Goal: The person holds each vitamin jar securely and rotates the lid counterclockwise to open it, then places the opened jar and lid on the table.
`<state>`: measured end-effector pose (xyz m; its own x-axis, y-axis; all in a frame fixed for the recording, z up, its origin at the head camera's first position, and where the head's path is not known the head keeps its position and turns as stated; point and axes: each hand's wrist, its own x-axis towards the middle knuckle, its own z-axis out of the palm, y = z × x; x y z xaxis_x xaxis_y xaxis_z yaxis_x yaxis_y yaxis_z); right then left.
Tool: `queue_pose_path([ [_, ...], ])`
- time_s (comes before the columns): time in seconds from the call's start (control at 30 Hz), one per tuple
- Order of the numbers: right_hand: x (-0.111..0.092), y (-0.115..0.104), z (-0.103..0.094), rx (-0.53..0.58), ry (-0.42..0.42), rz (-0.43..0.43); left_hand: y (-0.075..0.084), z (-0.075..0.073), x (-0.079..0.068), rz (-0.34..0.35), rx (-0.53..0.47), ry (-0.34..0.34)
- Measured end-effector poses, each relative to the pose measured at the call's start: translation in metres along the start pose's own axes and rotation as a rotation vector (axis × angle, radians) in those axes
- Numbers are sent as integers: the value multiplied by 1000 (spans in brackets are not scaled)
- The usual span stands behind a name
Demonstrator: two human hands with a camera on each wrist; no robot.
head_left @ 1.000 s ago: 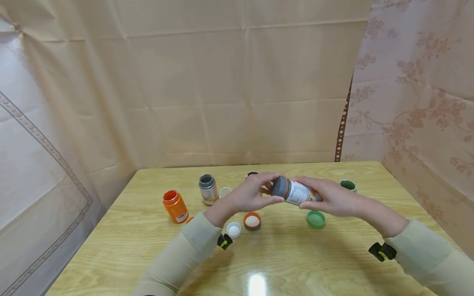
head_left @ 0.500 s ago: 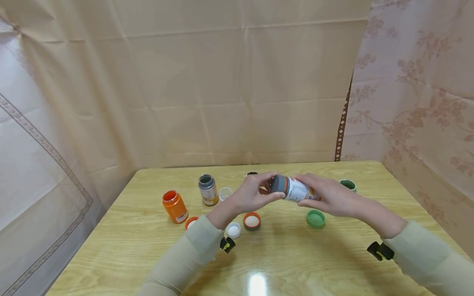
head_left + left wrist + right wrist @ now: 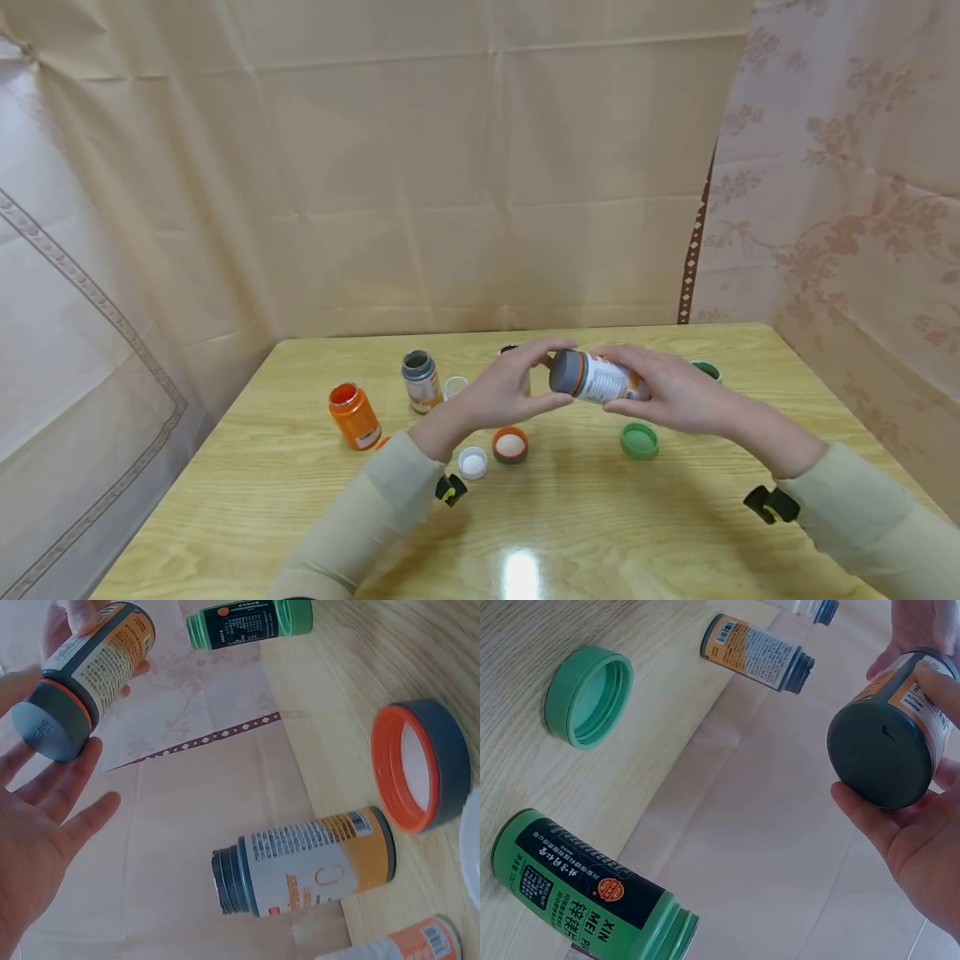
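Above the table, my right hand [image 3: 675, 387] grips a bottle [image 3: 611, 382] with a white and orange label, tilted on its side. Its thumb and fingers lie round the body, and the dark base [image 3: 881, 754] faces the right wrist view. At the other end sits a grey lid [image 3: 564, 372], an orange ring showing along its edge. My left hand [image 3: 504, 387] has thumb and fingertips spread about this lid, right at its rim. In the left wrist view the lid's flat top [image 3: 46, 727] points toward the palm, and one finger stands out away from it.
Uncapped orange [image 3: 354, 417] and grey [image 3: 422, 385] bottles stand at left, a small pale one [image 3: 455, 387] beside them. A green bottle [image 3: 577, 885] stands at right. A green lid [image 3: 639, 442], a white lid [image 3: 472, 463] and an orange-lined lid [image 3: 511, 446] lie in front.
My left fingers have spread wider around the lid, with the index finger lifting toward its top edge. The right hand keeps its grip, and the bottle has risen slightly.
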<state>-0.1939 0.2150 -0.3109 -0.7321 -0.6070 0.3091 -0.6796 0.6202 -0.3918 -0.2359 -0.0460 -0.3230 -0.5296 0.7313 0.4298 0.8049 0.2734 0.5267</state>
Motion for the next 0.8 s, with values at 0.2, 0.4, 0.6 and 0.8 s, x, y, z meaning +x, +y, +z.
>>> queue_pose_path([
  [0.2,0,1,2,-8,10,-15,0,-3,0,27,-37,-18],
  [0.4,0,3,3,-24,6,2,2,-2,1,-42,-46,-37],
  [0.6,-1,3,3,-23,-8,21,4,-1,1,-144,5,-73],
  [0.8,-1,4,2,-17,-6,39,5,-3,-4,-163,22,-63],
])
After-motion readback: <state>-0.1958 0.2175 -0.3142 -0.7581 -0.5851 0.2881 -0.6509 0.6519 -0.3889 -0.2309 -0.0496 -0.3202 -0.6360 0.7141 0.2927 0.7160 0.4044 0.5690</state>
